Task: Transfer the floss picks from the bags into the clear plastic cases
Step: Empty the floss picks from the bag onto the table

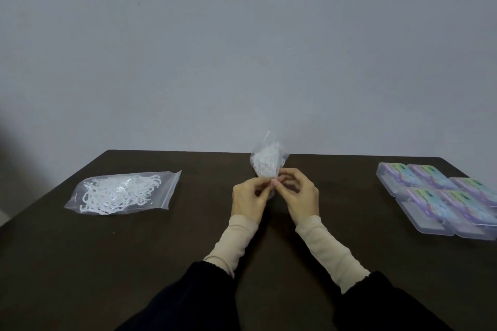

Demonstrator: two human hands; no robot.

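Head view: a dark table (161, 263) is being looked down on, set against a plain grey wall (242, 35), with the scene being worked by two bare hands.

Small bag: a small clear bag (267, 162) filled with white floss picks is being held upright above the middle of the table, its closed end being turned toward the person.

Left hand: the left hand (248, 197) is being curled at the bag's near edge, which is being pinched between thumb and fingers.

Right hand: the right hand (298, 195) is being curled likewise, the same edge being pinched just beside the left hand's grip; an opening pull is judged to be under way.

Large bag: a second zip bag (123, 193) of floss picks is being left flat on the table, well apart to the left; whether it is sealed cannot be told.

Cases: a group of clear plastic cases (441, 199) with coloured labels is being kept at the right edge of the table, lids appearing closed; whether any picks are inside cannot be told.

Progress: the task is being judged as at its start, with no picks being seen outside a bag.

Remaining: both bags are still to be emptied and the cases opened and filled.
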